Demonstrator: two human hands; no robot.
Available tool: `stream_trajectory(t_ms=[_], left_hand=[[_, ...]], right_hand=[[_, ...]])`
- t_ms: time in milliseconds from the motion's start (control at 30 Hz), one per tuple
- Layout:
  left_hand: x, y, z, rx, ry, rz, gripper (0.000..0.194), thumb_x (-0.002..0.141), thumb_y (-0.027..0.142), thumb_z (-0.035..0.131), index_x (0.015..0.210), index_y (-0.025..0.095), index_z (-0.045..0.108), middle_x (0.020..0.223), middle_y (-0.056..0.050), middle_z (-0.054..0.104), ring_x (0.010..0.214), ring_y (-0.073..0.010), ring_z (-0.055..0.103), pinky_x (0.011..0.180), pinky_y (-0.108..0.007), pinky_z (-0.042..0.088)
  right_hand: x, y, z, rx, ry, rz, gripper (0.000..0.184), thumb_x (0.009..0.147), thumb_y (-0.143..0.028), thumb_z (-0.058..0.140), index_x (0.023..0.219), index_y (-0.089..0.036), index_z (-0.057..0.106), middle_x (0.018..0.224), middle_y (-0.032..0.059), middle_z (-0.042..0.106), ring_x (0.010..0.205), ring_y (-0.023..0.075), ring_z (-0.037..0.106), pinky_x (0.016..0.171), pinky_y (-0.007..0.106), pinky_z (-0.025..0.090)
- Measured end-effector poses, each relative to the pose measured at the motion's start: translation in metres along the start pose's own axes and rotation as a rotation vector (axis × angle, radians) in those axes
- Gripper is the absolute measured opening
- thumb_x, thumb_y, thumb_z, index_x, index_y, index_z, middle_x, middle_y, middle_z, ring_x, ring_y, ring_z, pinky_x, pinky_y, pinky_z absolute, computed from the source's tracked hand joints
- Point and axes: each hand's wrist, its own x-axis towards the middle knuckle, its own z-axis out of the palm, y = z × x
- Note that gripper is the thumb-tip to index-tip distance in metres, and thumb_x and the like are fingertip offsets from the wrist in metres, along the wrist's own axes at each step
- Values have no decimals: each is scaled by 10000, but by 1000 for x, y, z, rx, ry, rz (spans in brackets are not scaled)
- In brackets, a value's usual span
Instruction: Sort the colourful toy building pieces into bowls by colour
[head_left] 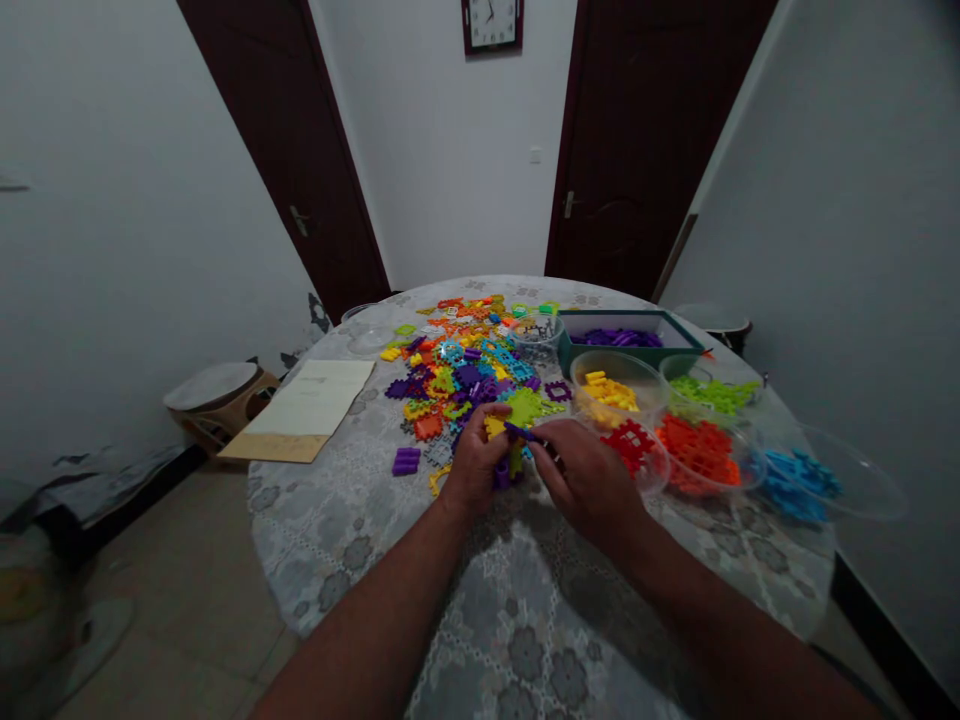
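Note:
My left hand (474, 462) is closed around a yellow plastic building piece (494, 427) at the near edge of the pile. Pinched in the fingers of my right hand (589, 478) is a purple piece (519, 432), its end close to or touching the yellow one. The exact contact is too small to make out. Just beyond my hands lies a mixed heap of toothed building pieces (466, 377) in purple, orange, blue, green and yellow. A small stack of purple tube-like pieces (406, 461) rests left of my left hand.
Clear bowls at right hold yellow pieces (609, 392), red pieces (628, 446), orange-red pieces (694, 452), green pieces (712, 394) and blue pieces (802, 485). Behind them stands a dark green box (574, 352) with purple pieces. An open booklet (311, 400) overhangs the round table's left edge.

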Motion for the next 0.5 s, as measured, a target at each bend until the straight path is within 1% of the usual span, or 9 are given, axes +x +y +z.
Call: stream_trajectory(t_ms=[100, 167, 233, 300, 367, 433, 500], left_hand=[[0, 0, 0, 38, -30, 4, 535, 760, 409, 860, 1211, 259, 616, 927, -5, 690, 695, -149, 635, 587, -240, 507], [0, 0, 0, 51, -33, -2, 524, 767, 399, 853, 1217, 256, 627, 912, -1, 687, 674, -140, 626, 590, -241, 511], [0, 0, -2, 50, -27, -10, 525, 777, 397, 843, 1235, 260, 626, 896, 4, 687, 656, -137, 626, 591, -244, 514], [1, 0, -5, 34, -21, -13, 541, 786, 406, 834, 1262, 264, 617, 885, 6, 687, 648, -141, 635, 588, -250, 519], [2, 1, -8, 14, -16, -9, 566, 777, 412, 838, 1275, 258, 618, 873, 7, 687, 650, -148, 646, 582, -253, 522], [4, 2, -10, -1, -7, -6, 578, 764, 404, 845, 1274, 249, 621, 868, 5, 692, 654, -150, 656, 583, -253, 526], [5, 3, -11, -19, -6, -15, 583, 759, 385, 847, 1276, 242, 619, 864, 3, 697, 656, -151, 665, 592, -254, 534]], right_hand=[[5, 7, -8, 35, 66, 161, 167, 1026, -285, 591, 1048, -186, 724, 933, 97, 772, 855, 241, 740, 798, 368, 590], [6, 10, -12, 113, 48, 327, 193, 1013, -346, 606, 1015, -201, 732, 837, 67, 769, 765, 228, 740, 727, 344, 577], [7, 12, -16, 241, 12, 500, 247, 1015, -418, 596, 1011, -210, 730, 746, 36, 750, 659, 210, 726, 639, 316, 560], [8, 15, -19, 348, 12, 624, 291, 1007, -468, 596, 1041, -210, 727, 742, 26, 748, 614, 199, 722, 583, 296, 554], [9, 19, -22, 394, 45, 671, 328, 984, -486, 621, 1124, -208, 724, 788, 27, 756, 632, 199, 734, 573, 286, 562], [10, 23, -26, 413, 78, 674, 383, 964, -488, 644, 1216, -206, 709, 801, 19, 748, 632, 191, 732, 573, 279, 565], [11, 29, -28, 438, 91, 668, 420, 958, -491, 649, 1258, -201, 700, 787, 12, 737, 615, 182, 720, 577, 276, 566]])
